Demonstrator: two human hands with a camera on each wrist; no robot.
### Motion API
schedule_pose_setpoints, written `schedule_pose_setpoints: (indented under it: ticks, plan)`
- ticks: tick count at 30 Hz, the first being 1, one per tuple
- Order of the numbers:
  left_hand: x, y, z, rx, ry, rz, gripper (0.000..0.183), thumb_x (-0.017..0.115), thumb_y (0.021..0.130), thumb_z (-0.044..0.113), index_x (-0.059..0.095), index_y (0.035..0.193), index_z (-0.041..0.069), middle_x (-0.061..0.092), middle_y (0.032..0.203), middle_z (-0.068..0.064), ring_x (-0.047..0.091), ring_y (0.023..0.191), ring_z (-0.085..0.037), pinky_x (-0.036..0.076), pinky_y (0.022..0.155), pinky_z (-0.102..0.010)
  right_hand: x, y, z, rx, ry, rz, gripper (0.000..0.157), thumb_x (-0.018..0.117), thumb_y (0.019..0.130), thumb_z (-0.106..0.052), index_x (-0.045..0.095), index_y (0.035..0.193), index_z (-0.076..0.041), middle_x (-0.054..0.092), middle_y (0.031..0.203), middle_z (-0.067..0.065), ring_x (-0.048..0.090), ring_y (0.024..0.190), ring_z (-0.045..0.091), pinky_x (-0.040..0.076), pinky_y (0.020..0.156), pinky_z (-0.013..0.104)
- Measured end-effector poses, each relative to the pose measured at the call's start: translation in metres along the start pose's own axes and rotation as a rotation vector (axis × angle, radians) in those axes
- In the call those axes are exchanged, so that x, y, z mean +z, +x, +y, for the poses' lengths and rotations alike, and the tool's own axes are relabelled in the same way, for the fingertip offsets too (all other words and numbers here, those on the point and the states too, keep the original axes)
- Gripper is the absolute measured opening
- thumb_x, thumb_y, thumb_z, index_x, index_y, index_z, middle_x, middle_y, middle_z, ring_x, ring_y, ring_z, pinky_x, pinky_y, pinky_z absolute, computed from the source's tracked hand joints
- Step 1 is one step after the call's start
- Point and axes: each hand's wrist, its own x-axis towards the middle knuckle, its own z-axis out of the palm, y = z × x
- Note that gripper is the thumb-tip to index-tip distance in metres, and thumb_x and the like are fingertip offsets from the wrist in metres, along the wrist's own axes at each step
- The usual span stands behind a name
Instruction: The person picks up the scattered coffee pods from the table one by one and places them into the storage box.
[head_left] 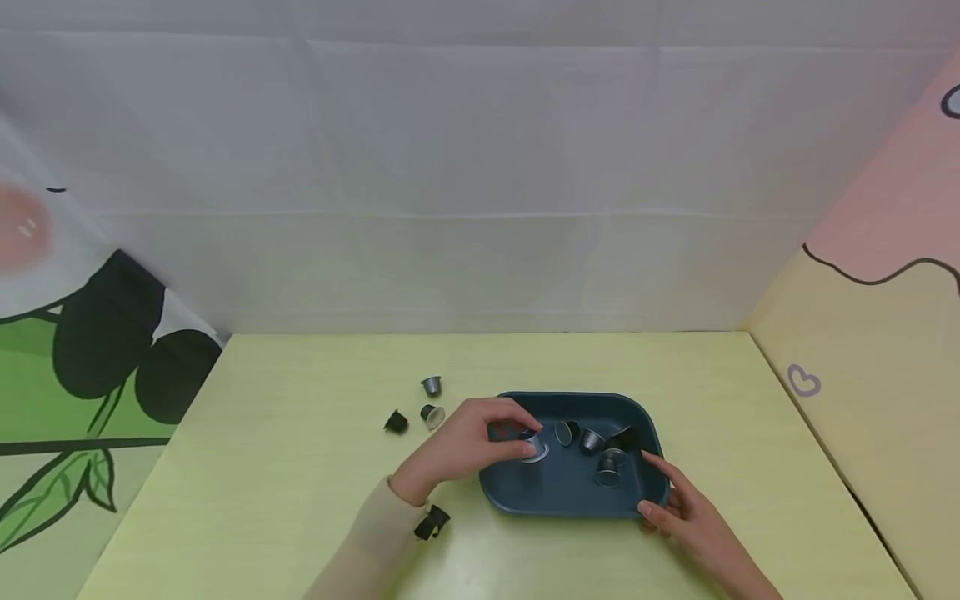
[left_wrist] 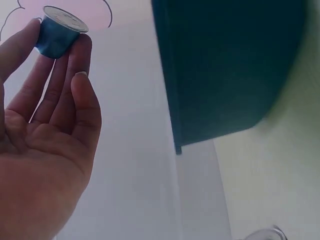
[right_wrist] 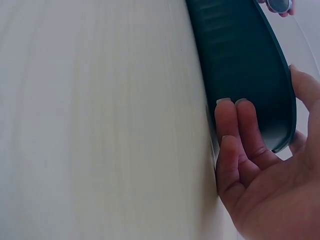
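My left hand (head_left: pixel 472 442) pinches a blue coffee capsule (left_wrist: pixel 57 37) with a pale lid between thumb and fingertips. In the head view that hand is over the left part of a dark teal tray (head_left: pixel 540 498). Several capsules, among them a grey one (head_left: pixel 591 442), lie in the tray's middle and right side. At the tray's right end, my right hand (head_left: pixel 690 517) grips the rim. The right wrist view shows its fingers (right_wrist: pixel 227 120) under the tray, against its outer surface.
Left of the tray on the pale yellow table (head_left: pixel 262 467) are a silver capsule (head_left: pixel 432 386), a black capsule (head_left: pixel 396 422) and a tipped capsule (head_left: pixel 432 416). A small black thing (head_left: pixel 432 522) shows beside the left sleeve. A white wall (head_left: pixel 480 250) stands behind the table.
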Motion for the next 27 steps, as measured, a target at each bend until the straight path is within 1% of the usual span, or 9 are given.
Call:
schedule_pose_setpoints:
  ticks: [5,10,13,17,20,23,25,27]
  plan:
    - [0.004,0.013,0.008,0.025,0.018,-0.017,0.024,0.077,0.09,0.024,0.073,0.113,0.018,0.067,0.105,0.015,0.063,0.095,-0.005,0.052,0.081,-0.034,0.0,0.0,0.0,0.016,-0.009,0.004,0.067,0.065,0.099,-0.019,0.028,0.155,-0.014,0.067,0.082,0.015,0.064,0.074,0.025,0.051,0.067,0.028]
    - [0.013,0.026,0.013,0.042,0.011,-0.038,0.028,0.076,0.091,0.024,0.071,0.117,0.017,0.067,0.111,0.012,0.062,0.099,-0.003,0.051,0.084,-0.028,0.0,0.001,-0.001,0.042,-0.011,0.009,0.068,0.065,0.099,-0.021,0.028,0.155,-0.016,0.066,0.083,0.015,0.063,0.074,0.025,0.05,0.068,0.028]
    - [0.018,0.033,0.014,0.071,0.008,-0.045,0.027,0.076,0.091,0.023,0.072,0.117,0.017,0.067,0.109,0.011,0.06,0.096,-0.003,0.051,0.084,-0.026,0.001,0.002,-0.001,0.054,-0.012,0.014,0.068,0.065,0.098,-0.021,0.028,0.155,-0.017,0.066,0.083,0.014,0.063,0.074,0.025,0.05,0.068,0.028]
    - [0.024,0.04,0.018,0.105,0.004,-0.067,0.025,0.076,0.09,0.02,0.074,0.114,0.013,0.066,0.106,0.012,0.057,0.091,-0.005,0.052,0.083,-0.025,0.001,0.003,-0.001,0.067,-0.026,0.022,0.068,0.066,0.098,-0.022,0.029,0.155,-0.018,0.066,0.083,0.014,0.063,0.074,0.024,0.05,0.068,0.028]
    - [0.027,0.045,0.02,0.113,0.01,-0.086,0.024,0.076,0.09,0.021,0.074,0.113,0.013,0.066,0.106,0.013,0.059,0.092,-0.009,0.052,0.083,-0.025,0.001,0.003,-0.002,0.073,-0.033,0.023,0.068,0.066,0.098,-0.022,0.029,0.155,-0.018,0.066,0.083,0.013,0.064,0.075,0.024,0.05,0.068,0.028]
    - [0.029,0.05,0.024,0.116,0.024,-0.099,0.022,0.076,0.09,0.021,0.074,0.112,0.015,0.066,0.103,0.013,0.059,0.091,-0.009,0.052,0.082,-0.025,0.001,0.003,-0.001,0.07,-0.035,0.021,0.068,0.065,0.098,-0.022,0.029,0.155,-0.018,0.066,0.083,0.013,0.064,0.075,0.024,0.051,0.068,0.028]
    - [0.029,0.054,0.027,0.12,0.034,-0.106,0.022,0.076,0.091,0.021,0.073,0.112,0.015,0.066,0.102,0.012,0.059,0.09,-0.008,0.052,0.082,-0.025,0.001,0.003,-0.002,0.071,-0.041,0.02,0.067,0.065,0.098,-0.023,0.029,0.155,-0.018,0.066,0.083,0.013,0.064,0.075,0.023,0.05,0.068,0.028]
    - [0.03,0.058,0.03,0.122,0.048,-0.112,0.023,0.075,0.091,0.022,0.073,0.113,0.014,0.065,0.101,0.012,0.058,0.089,-0.004,0.052,0.081,-0.022,0.001,0.003,-0.001,0.069,-0.044,0.02,0.067,0.065,0.098,-0.023,0.029,0.155,-0.017,0.066,0.083,0.013,0.064,0.075,0.023,0.05,0.067,0.028]
